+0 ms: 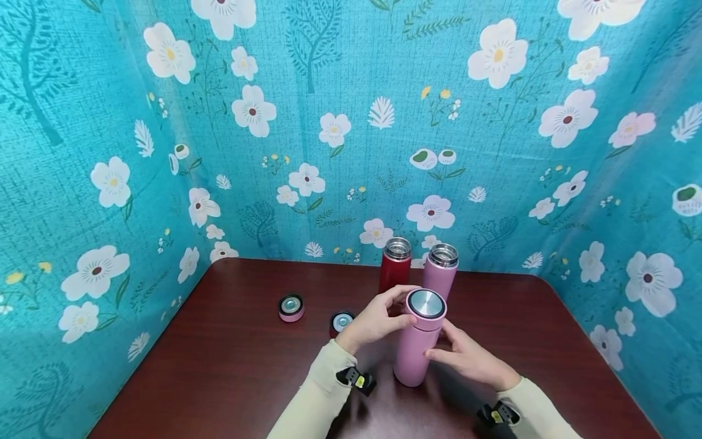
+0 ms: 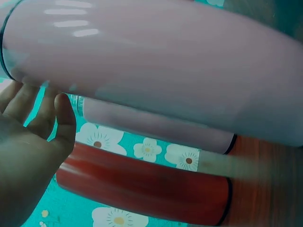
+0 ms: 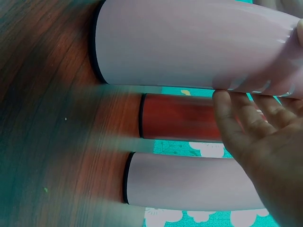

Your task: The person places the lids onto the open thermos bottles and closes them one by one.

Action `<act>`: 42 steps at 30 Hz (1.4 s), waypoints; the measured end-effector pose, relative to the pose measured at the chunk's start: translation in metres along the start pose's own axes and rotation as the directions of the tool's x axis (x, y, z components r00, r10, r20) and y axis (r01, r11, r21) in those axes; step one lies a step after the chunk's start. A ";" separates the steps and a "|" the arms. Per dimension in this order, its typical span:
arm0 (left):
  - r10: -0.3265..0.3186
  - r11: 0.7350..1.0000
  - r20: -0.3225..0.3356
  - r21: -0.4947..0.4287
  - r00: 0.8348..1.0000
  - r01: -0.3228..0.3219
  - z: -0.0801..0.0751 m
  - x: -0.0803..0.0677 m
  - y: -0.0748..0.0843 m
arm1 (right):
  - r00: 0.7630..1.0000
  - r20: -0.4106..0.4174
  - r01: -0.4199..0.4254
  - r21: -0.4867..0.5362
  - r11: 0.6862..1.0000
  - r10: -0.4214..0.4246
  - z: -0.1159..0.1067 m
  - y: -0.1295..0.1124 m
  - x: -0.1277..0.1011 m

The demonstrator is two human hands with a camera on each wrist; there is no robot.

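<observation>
A pink thermos flask (image 1: 412,360) stands between the two hands, topped by a pink lid (image 1: 426,303) with a silver disc. My left hand (image 1: 373,320) grips the lid, thumb in front and fingers around the far side. Lower down, my right hand (image 1: 471,356) holds the body from the right, with its thumb on the near face. In the right wrist view, the fingers (image 3: 236,111) reach along the side of the flask. Part of each hand's fingers is hidden behind the flask in the head view.
Behind the held flask stand a lidless red flask (image 1: 393,271) and a lidless pink flask (image 1: 439,274), metal necks showing. Left of the hands, a pink lid (image 1: 291,308) and a red lid (image 1: 337,323) lie upside down on the brown table (image 1: 236,366). Blue flowered cloth (image 1: 351,152) surrounds the table's back and sides.
</observation>
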State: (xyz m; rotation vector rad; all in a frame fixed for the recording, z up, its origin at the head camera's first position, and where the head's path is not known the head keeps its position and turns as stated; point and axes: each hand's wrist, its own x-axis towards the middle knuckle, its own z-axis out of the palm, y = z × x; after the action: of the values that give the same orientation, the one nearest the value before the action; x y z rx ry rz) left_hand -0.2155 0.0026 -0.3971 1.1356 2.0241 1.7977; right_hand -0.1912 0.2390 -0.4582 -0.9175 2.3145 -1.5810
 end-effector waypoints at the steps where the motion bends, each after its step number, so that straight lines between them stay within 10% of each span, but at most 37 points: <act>1: 0.002 1.000 -0.006 -0.005 1.000 -0.002 0.001 0.000 -0.002 | 1.000 -0.001 0.001 0.002 1.000 -0.001 0.000 0.000 0.000; 11: -0.033 0.999 -0.088 0.040 0.996 0.037 0.007 0.002 -0.023 | 1.000 0.010 -0.013 -0.019 1.000 0.013 -0.001 -0.002 0.001; 26: -0.044 0.999 0.027 -0.009 0.999 0.044 -0.003 0.007 -0.028 | 1.000 0.018 -0.004 -0.035 0.999 0.005 -0.001 -0.003 0.001; 42: -0.040 0.999 -0.089 0.026 0.995 0.042 0.004 0.007 -0.023 | 1.000 0.022 0.014 -0.038 0.999 -0.013 -0.003 -0.002 0.002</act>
State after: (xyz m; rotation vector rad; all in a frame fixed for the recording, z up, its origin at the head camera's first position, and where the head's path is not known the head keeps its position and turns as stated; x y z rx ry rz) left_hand -0.2265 0.0111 -0.4169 1.0309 2.1117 1.8367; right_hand -0.1932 0.2398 -0.4550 -0.9556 2.3358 -1.5298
